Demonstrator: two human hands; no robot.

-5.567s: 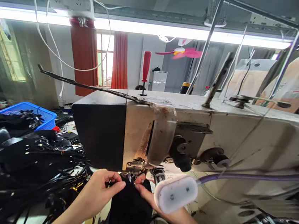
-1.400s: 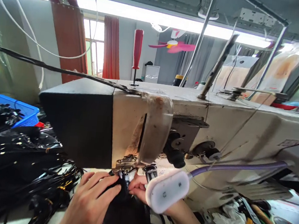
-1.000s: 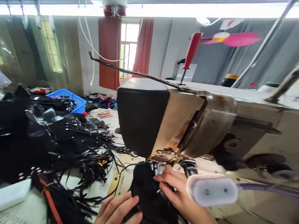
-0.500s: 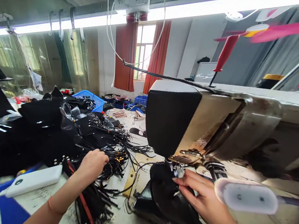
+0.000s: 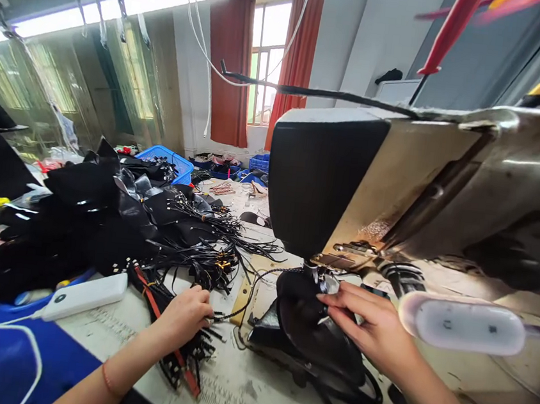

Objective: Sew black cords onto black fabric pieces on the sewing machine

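The right hand (image 5: 375,329) is resting its fingertips on the black piece (image 5: 326,352), which is lying below the sewing machine head (image 5: 330,182), while the left hand (image 5: 187,312), fingers curled, is meeting the black cord (image 5: 251,292), neither hand's grip being determinable.

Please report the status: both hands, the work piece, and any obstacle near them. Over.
Left hand at black cord, grip unclear. Right hand touching black piece, under sewing machine head. White lamp near right hand, possibly crowding it.
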